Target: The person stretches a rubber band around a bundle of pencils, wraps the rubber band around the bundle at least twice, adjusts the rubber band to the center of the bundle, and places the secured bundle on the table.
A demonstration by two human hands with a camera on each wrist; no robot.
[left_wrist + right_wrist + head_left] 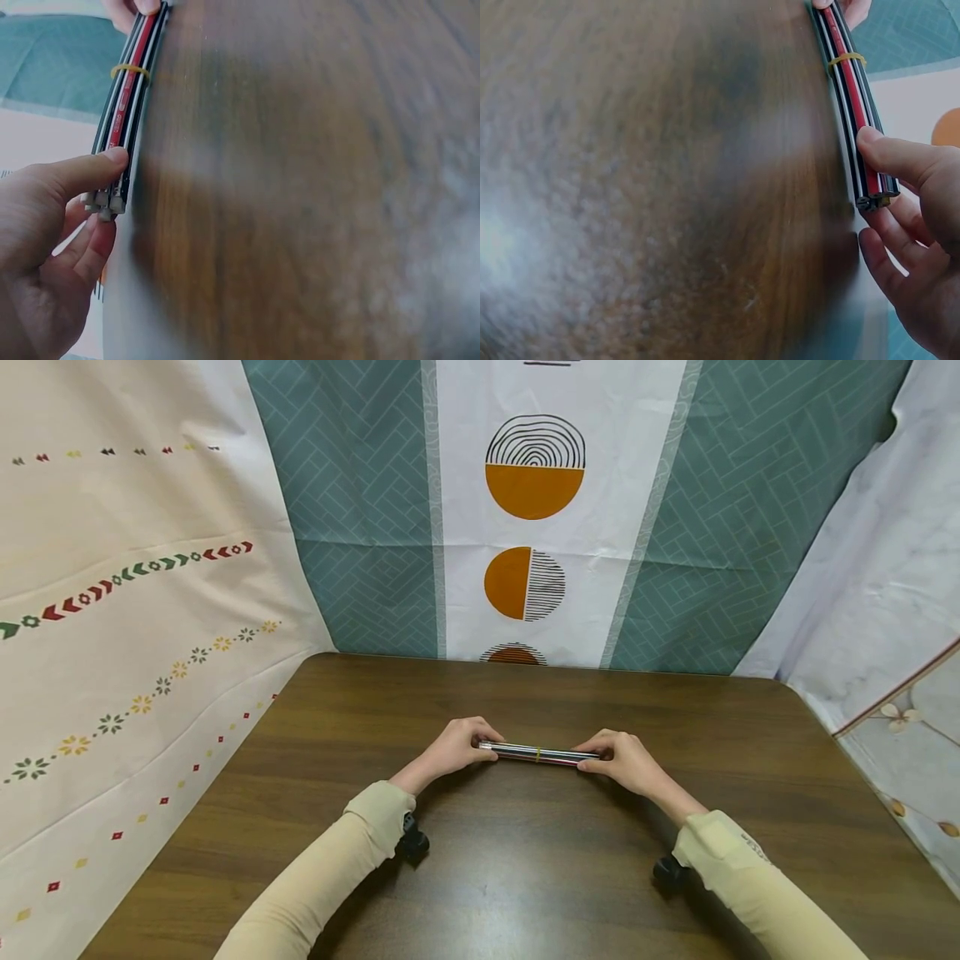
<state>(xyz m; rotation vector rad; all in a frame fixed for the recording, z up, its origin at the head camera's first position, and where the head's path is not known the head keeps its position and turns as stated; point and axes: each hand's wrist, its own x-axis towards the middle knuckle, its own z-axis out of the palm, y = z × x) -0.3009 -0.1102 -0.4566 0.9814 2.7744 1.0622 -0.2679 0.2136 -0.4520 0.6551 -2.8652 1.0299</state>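
Observation:
Between my two hands is a bundle of pencils (557, 755), black and silver striped with a red one among them. A yellow rubber band (130, 70) goes round its middle. My left hand (459, 745) pinches the left end, where whitish eraser tips (105, 201) show in the left wrist view. At the other end, my right hand (621, 760) grips the bundle, thumb on the red pencil (853, 97) and fingers beneath. The dark flat ends (876, 201) of the pencils face the right wrist camera.
A brown wooden table (525, 860) lies under both arms. Behind it hangs a teal and white curtain (360, 510) with orange circles. A cream patterned cloth (135, 652) hangs at the left, and a pale marbled cloth (885, 568) at the right.

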